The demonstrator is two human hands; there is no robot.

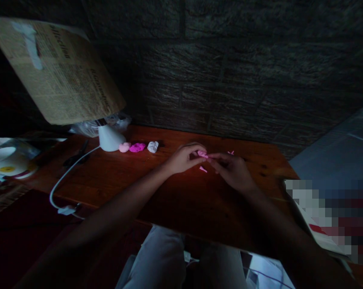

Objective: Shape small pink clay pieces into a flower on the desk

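Between my two hands is a small lump of pink modelling clay, just above the wooden table. My left hand curls around its left side, thumb below and fingers above. The thumb and fingertips of my right hand pinch its right edge. Below the hands a small thin pink piece lies on the wood. Another pink bit shows behind my right hand. Further left sit a pale pink lump, a bright magenta lump and a white crumpled lump in a row.
A lamp with a newspaper-print shade and white base stands at the left. Its white cord hangs over the table edge. Dark scissors and a white mug lie further left. A stone wall rises behind.
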